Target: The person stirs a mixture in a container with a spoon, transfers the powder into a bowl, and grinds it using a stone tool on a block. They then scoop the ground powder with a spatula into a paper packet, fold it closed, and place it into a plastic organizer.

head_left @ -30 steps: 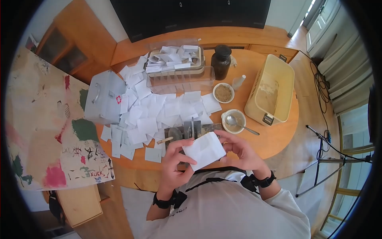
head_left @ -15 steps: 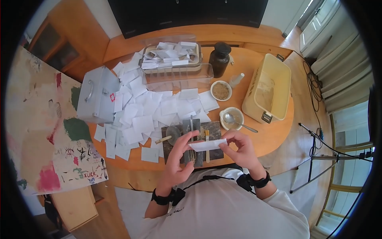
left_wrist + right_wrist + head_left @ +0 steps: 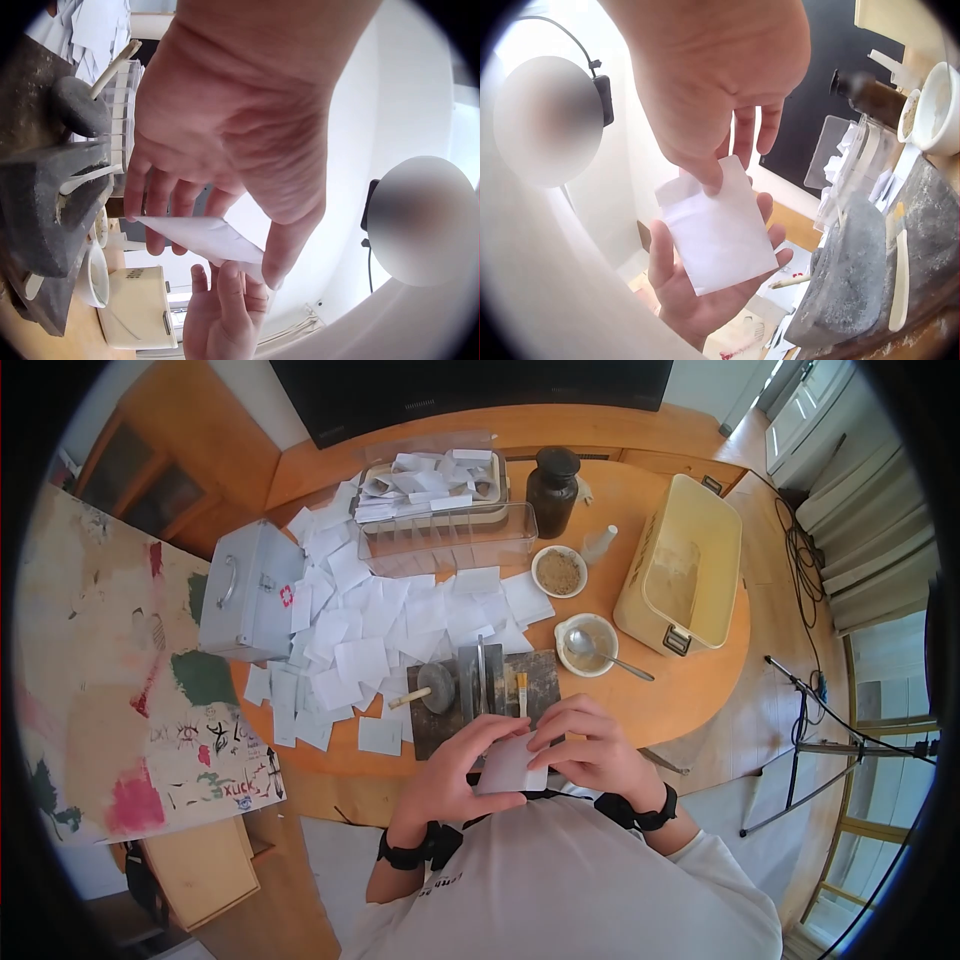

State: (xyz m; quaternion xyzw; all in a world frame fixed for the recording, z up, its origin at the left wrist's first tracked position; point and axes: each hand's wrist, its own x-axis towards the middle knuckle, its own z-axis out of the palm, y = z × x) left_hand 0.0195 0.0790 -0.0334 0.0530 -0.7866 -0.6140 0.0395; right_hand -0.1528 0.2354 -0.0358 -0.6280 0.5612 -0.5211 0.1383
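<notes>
A: White paper packet [image 3: 508, 768] is up before the shirt, near the table's [image 3: 690, 705] near edge!

B: Left hand [image 3: 452, 780] holds it between thumb and spread fingers; right hand [image 3: 600, 752] pinches one edge, thumb against fingers.

A: Past them, a grey trough [image 3: 469, 682] sits on a rough dark board [image 3: 430, 738].

B: White bowls next: one [image 3: 538, 578] holds brown powder [image 3: 559, 572], the other [image 3: 561, 652] a metal spoon [image 3: 630, 668].

A: Folded papers [image 3: 425, 482] heap up behind the clear plastic bin [image 3: 450, 545]; bare wood separates the yellow tub [image 3: 648, 622] from the table's rounded right edge.
</notes>
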